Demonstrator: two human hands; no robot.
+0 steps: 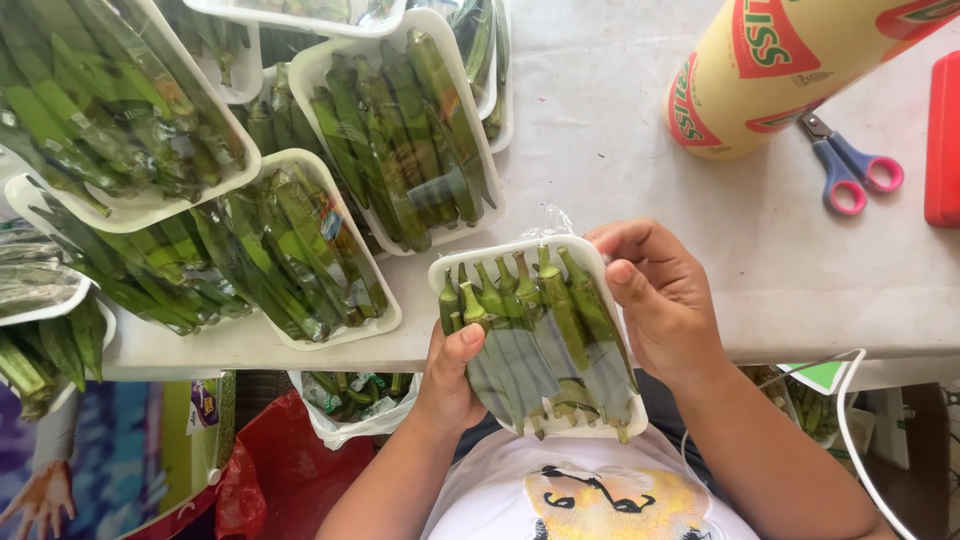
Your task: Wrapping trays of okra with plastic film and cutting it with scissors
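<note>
Head view: white tray of okra (535, 335) held up just over the near edge of the counter (640, 130), wrapped in clear film. Left hand (450, 375) clamped on its left side, thumb on top. Right hand (660, 300) gripping its right edge. More wrapped okra trays (400, 130) piled at left. Scissors (850, 165) beside a yellow roll (780, 70) at right.

Green okra (540, 320) on white tray (520, 250); blue-and-pink scissors (850, 165); yellow roll (790, 60), red-green print.

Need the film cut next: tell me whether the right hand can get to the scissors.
Probably yes: the scissors lie uncovered on the table beyond the right hand, but that hand holds the okra tray.
</note>
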